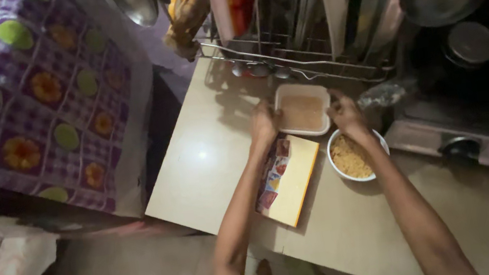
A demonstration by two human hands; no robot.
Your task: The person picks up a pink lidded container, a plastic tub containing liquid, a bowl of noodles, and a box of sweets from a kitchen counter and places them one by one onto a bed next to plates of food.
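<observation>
A shallow white tray, rectangular with rounded corners, sits on the pale counter just in front of the wire dish rack; it is filled almost to the rim with something smooth and light brown (a paste or a powder, the dim light won't let me tell). The left hand has its fingers closed on the tray's left edge, and the right hand has its fingers curled over the right edge, so the tray is gripped from both sides. Just below the right wrist stands one round white bowl of yellowish crumbly food, touching or nearly touching the tray's corner. Under the left forearm lies one flat yellow box with coloured pictures down its side, tilted on the counter. So: one tray, one bowl, one box, two hands. To the right sits a stove, and to the left a purple patterned cloth with orange flowers.
</observation>
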